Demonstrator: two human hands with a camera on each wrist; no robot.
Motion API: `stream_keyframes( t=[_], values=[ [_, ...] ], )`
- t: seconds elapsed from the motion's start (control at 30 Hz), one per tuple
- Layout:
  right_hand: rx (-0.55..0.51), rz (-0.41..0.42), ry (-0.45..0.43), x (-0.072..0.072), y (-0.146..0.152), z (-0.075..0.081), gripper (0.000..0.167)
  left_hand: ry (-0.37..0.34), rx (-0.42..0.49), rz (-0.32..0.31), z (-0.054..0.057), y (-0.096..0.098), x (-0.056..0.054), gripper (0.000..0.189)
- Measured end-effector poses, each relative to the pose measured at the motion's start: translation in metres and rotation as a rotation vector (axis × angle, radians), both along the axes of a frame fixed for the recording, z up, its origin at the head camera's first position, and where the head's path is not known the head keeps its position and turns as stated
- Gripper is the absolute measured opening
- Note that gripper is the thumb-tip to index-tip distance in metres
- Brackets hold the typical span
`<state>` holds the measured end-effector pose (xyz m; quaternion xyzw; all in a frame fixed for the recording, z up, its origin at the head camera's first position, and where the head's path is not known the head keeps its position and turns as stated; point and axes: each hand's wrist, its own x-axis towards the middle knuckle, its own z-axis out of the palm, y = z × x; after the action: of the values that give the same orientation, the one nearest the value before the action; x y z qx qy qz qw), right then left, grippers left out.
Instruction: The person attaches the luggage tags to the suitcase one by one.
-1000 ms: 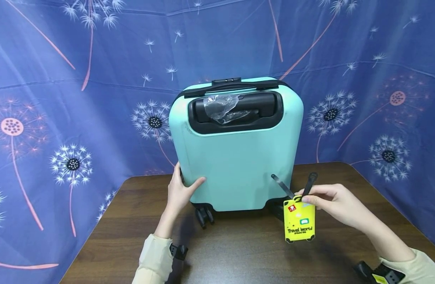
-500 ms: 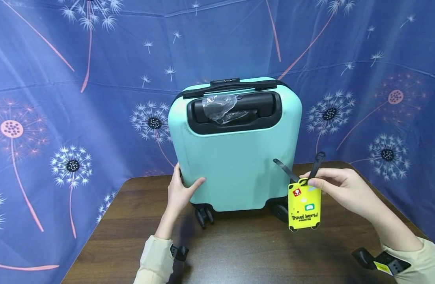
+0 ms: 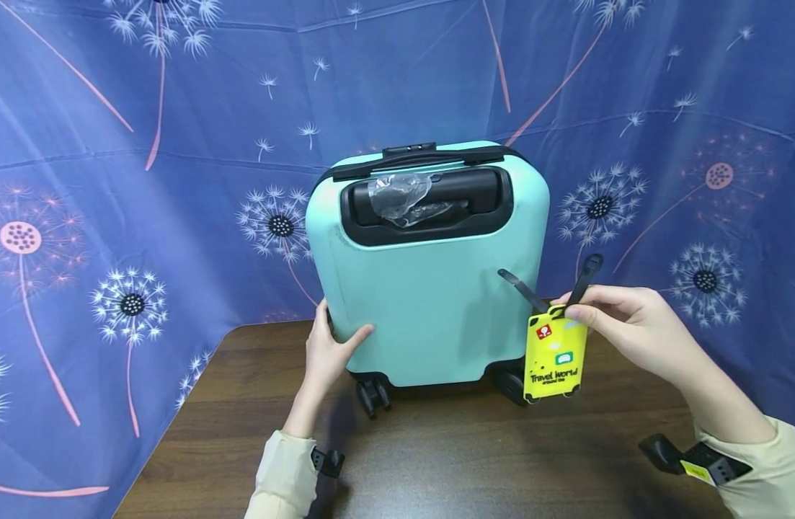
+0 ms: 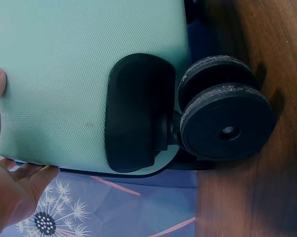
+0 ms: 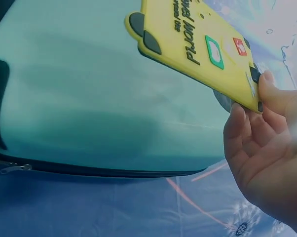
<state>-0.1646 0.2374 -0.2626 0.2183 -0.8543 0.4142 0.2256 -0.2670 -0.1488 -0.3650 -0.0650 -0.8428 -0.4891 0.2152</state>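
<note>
A mint-green suitcase (image 3: 429,295) stands upright on its black wheels (image 4: 227,123), its panel with the black pull handle (image 3: 458,194) facing me. My left hand (image 3: 326,349) holds its lower left side, thumb on the panel and fingers around the side edge. Near the suitcase's lower right, my right hand (image 3: 631,335) pinches a yellow luggage tag (image 3: 554,360) by its top corner. The tag is suitcase-shaped and reads "Travel World". Its black strap (image 3: 585,277) is unfastened, both ends sticking up. In the right wrist view, the tag (image 5: 198,49) overlaps the green shell.
Clear plastic wrap (image 3: 400,196) clings to the pull handle, and a black carry handle (image 3: 423,160) runs along the suitcase's top. Beneath is a dark wooden table (image 3: 449,461). A blue dandelion-print cloth (image 3: 209,180) hangs behind it.
My right hand has risen with the luggage tag and shifted slightly right, and the tag has tilted a little. The left hand and the suitcase have stayed in place.
</note>
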Motion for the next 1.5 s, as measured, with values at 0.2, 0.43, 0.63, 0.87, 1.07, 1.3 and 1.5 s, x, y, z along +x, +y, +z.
stream_keyframes(
  t=[0.2,0.43,0.63,0.87,1.07,1.3,1.5],
  values=[
    [-0.007,0.011,0.069,0.0,-0.004,0.009,0.009,0.016,-0.006,0.014,0.001,0.0,0.002,0.092],
    [-0.011,-0.006,0.136,-0.002,-0.01,0.02,0.01,0.013,0.013,0.002,0.0,0.0,0.003,0.092],
    [-0.032,-0.027,0.179,-0.005,-0.014,0.031,0.008,0.014,0.027,-0.008,0.0,0.0,0.002,0.091],
    [-0.029,-0.06,0.195,-0.009,-0.021,0.044,0.007,0.022,0.026,-0.005,0.0,0.001,0.003,0.092],
    [-0.064,-0.044,0.232,-0.012,-0.031,0.057,0.007,0.021,0.013,0.005,0.0,0.001,0.004,0.092],
    [-0.105,-0.047,0.241,-0.017,-0.042,0.072,0.011,0.007,0.022,-0.015,0.001,0.001,0.007,0.091],
    [-0.09,-0.085,0.267,-0.024,-0.05,0.085,0.014,-0.01,0.052,-0.054,0.002,-0.001,0.007,0.087]
  ],
)
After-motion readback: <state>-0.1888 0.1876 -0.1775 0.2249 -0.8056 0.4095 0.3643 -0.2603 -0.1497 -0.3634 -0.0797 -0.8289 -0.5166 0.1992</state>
